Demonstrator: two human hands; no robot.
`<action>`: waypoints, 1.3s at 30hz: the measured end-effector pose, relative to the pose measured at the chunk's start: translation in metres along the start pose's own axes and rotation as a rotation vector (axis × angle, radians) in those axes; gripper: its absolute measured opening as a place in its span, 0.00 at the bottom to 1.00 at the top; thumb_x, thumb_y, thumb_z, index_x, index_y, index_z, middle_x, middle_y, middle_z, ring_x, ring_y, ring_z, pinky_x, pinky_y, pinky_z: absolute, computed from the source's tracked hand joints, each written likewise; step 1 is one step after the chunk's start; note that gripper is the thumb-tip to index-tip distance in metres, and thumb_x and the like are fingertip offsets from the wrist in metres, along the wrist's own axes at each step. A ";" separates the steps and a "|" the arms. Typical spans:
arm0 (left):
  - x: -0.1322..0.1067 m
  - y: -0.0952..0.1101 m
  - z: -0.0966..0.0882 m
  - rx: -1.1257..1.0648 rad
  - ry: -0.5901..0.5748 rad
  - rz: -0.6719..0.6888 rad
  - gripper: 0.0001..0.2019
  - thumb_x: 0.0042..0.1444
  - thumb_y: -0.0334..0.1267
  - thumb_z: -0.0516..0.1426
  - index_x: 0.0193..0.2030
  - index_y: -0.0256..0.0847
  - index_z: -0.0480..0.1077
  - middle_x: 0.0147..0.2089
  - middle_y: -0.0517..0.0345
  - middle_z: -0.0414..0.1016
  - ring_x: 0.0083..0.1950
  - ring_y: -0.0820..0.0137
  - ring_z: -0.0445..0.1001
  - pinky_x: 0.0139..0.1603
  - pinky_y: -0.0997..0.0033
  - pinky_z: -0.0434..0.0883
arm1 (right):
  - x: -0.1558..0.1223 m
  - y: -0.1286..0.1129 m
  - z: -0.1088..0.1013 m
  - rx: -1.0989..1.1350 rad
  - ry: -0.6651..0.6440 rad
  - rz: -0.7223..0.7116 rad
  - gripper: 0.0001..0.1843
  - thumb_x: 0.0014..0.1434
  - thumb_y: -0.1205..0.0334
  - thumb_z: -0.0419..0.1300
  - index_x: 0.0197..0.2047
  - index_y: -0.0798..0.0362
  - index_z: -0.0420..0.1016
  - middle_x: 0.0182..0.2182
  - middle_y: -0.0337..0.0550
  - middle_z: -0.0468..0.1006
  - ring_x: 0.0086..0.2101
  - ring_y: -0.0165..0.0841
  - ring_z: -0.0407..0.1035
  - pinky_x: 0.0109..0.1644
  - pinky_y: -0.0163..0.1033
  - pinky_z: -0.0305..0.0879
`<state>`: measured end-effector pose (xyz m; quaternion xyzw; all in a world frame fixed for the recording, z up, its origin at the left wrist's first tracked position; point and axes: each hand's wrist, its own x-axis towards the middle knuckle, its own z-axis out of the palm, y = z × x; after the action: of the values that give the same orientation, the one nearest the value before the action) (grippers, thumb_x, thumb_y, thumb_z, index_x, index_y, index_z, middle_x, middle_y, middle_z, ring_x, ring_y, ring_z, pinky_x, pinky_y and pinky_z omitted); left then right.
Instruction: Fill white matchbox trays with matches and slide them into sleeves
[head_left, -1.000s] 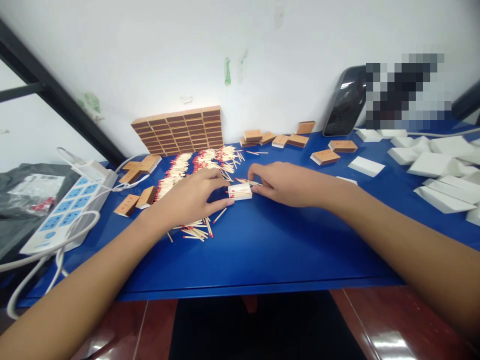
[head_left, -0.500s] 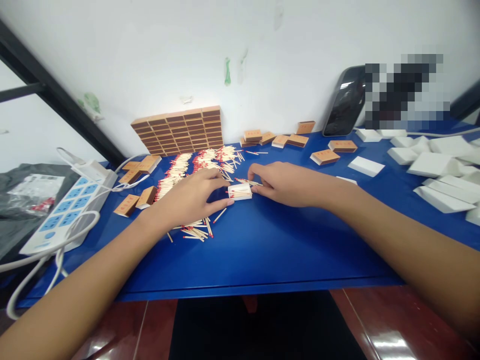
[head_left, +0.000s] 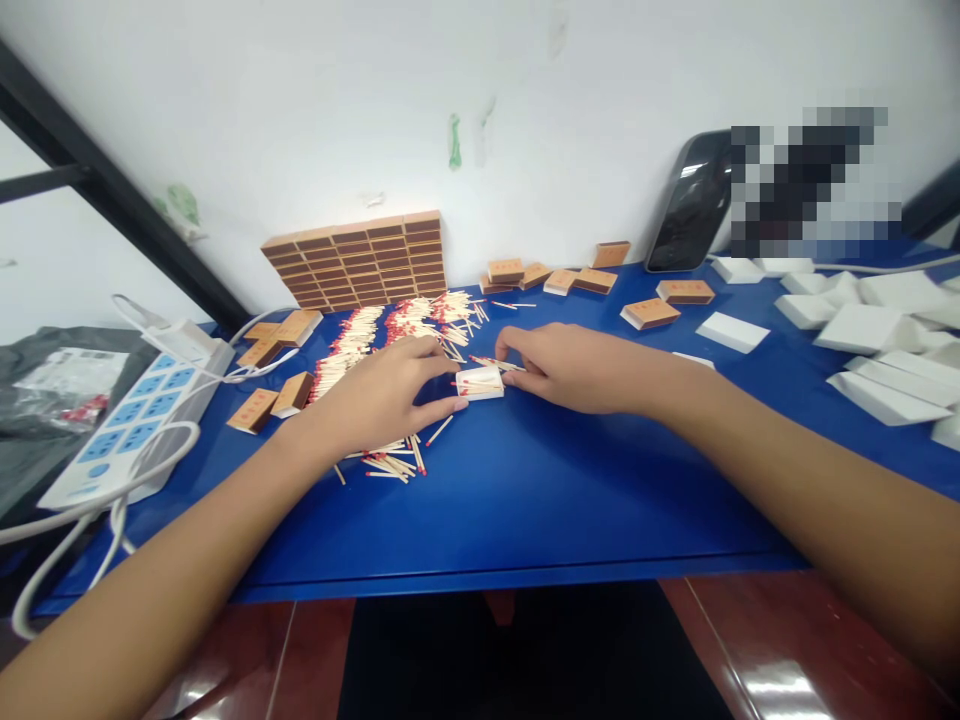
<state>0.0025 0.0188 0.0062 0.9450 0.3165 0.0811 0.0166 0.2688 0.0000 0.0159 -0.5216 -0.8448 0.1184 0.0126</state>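
A small white matchbox tray (head_left: 491, 389) lies on the blue table between my hands, with a few red-tipped matches in it. My left hand (head_left: 390, 390) is at its left end, thumb tip against the near corner and fingers curled at the far corner. My right hand (head_left: 551, 365) is closed at the right end, its thumb beside the tray. Some matches (head_left: 487, 361) stick out leftward from the right fingertips, just behind the tray; their other ends are hidden. Piles of loose matches (head_left: 360, 335) lie behind and under my left hand.
A stacked block of matchboxes (head_left: 360, 265) stands against the wall. Loose matchboxes (head_left: 596, 281) lie at the back and left. White trays (head_left: 870, 330) are heaped at right, near a black device (head_left: 686, 205). A power strip (head_left: 142, 410) with cables sits at left.
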 end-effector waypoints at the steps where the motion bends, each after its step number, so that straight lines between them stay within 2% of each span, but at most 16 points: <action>1: 0.000 0.000 0.000 -0.001 0.000 0.003 0.23 0.73 0.52 0.58 0.63 0.38 0.77 0.56 0.45 0.77 0.57 0.56 0.76 0.58 0.56 0.73 | 0.000 0.000 0.000 -0.001 -0.001 0.002 0.14 0.75 0.53 0.54 0.57 0.49 0.71 0.42 0.49 0.83 0.38 0.42 0.73 0.37 0.41 0.57; 39: 0.000 0.001 -0.002 -0.011 -0.013 -0.012 0.23 0.73 0.54 0.57 0.64 0.40 0.77 0.57 0.45 0.77 0.58 0.56 0.76 0.60 0.56 0.72 | -0.001 0.002 0.001 -0.013 0.009 -0.025 0.15 0.74 0.53 0.54 0.58 0.50 0.71 0.45 0.52 0.84 0.39 0.43 0.75 0.37 0.41 0.58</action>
<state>0.0028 0.0182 0.0079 0.9434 0.3217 0.0768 0.0240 0.2709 -0.0007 0.0146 -0.5118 -0.8519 0.1103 0.0146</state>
